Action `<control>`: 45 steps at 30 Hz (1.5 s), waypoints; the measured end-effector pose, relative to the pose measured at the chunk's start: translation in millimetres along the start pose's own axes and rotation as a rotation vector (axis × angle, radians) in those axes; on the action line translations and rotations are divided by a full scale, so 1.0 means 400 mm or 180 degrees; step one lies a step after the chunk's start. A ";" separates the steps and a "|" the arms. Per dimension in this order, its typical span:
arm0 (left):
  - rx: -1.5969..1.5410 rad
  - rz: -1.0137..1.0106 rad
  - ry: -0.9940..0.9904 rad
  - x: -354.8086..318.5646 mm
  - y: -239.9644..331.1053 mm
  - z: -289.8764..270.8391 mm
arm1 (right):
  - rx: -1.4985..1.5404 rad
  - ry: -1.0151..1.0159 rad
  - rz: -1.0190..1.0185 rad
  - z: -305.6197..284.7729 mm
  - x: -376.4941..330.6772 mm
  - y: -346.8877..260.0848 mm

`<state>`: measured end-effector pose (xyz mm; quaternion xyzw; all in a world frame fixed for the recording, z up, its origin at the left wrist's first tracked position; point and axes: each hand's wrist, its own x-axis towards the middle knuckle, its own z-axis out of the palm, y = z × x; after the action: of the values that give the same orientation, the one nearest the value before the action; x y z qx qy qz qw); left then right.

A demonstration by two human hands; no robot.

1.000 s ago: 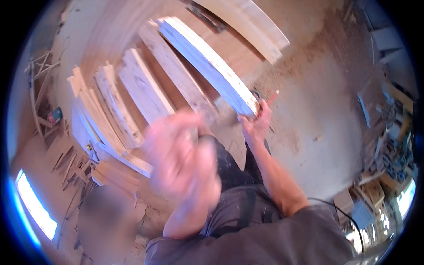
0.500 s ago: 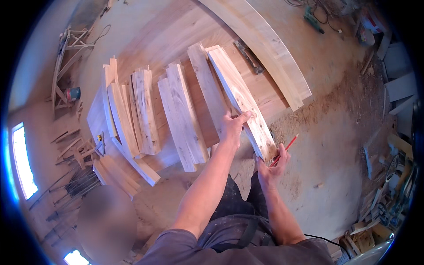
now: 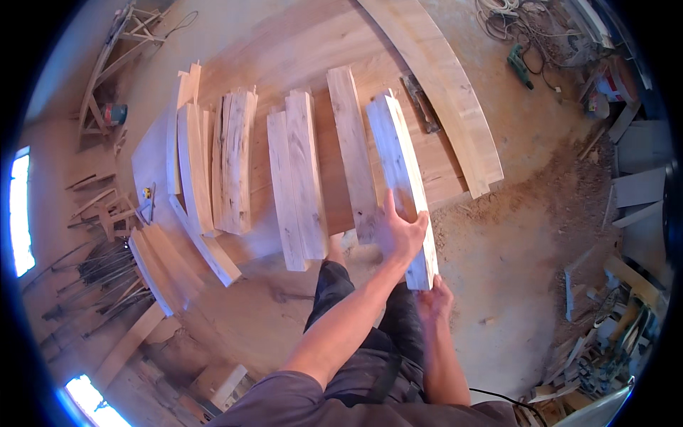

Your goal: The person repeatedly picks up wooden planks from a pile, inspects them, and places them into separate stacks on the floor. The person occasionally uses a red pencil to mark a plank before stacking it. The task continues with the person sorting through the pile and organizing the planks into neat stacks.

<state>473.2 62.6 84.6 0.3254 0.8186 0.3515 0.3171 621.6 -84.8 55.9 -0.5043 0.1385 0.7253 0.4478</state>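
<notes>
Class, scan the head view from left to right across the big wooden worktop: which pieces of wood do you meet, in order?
Curved strips on edge → rough dark-streaked slab → pair of pale boards → single board → board held by left hand and right hand → long curved plank.

A wide wooden counter [image 3: 299, 50] carries rows of pale planks. A single plank [image 3: 352, 153] lies near the middle, with a pair of planks [image 3: 297, 188] side by side to its left. Further left sits a rough-grained stack [image 3: 236, 160], then curved boards [image 3: 186, 160] near the left edge. A long curved beam [image 3: 445, 85] runs along the right edge. Beyond it, on the sawdust floor [image 3: 526, 235], a green drill [image 3: 521, 65] lies near coiled cable [image 3: 501, 16]. Wood offcuts [image 3: 160, 267] lean off the counter's lower left corner.
</notes>
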 end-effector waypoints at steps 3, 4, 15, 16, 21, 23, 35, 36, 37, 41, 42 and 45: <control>0.0517 0.0029 -0.0146 0.047 0.039 -0.027 | 0.0090 0.0109 0.0194 0.051 0.064 -0.001; 0.0621 0.0000 -0.0298 0.081 0.037 -0.048 | 0.0138 0.0153 0.0237 0.096 0.077 0.001; 0.1069 0.0235 0.0071 0.280 -0.099 -0.114 | 0.0072 0.0166 0.1056 0.180 0.179 0.008; 0.0973 0.0224 -0.0106 0.278 -0.099 -0.114 | 0.0171 0.0200 0.1299 0.182 0.189 0.001; 0.0516 -0.0233 -0.0121 0.269 -0.086 -0.121 | 0.0200 0.0643 0.1480 0.200 0.200 -0.002; 0.0462 -0.0281 -0.0175 0.262 -0.088 -0.129 | 0.0228 0.0684 0.1616 0.195 0.205 -0.004; 0.0291 0.0011 -0.0077 0.227 -0.111 -0.117 | -0.1238 0.0562 0.0728 0.173 0.206 0.080; 0.0577 -0.0114 -0.0101 0.226 -0.102 -0.108 | -0.1238 0.0574 0.0743 0.178 0.212 0.085; 0.0853 -0.0240 -0.0138 0.220 -0.072 -0.101 | -0.1237 0.0598 0.0748 0.176 0.220 0.089; 0.1563 -0.0595 -0.0066 0.211 -0.018 -0.061 | -0.1375 0.0436 0.0865 0.173 0.228 0.080; 0.1673 -0.0648 0.0008 0.214 -0.012 -0.057 | -0.1424 0.0476 0.0859 0.174 0.229 0.077; 0.1590 -0.0677 -0.0224 0.223 0.012 -0.069 | -0.1578 0.0390 0.0625 0.154 0.217 0.062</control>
<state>401.7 122.2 77.7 0.3177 0.8979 0.0920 0.2904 556.9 -14.1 3.2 -0.6256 0.0319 0.7451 0.2289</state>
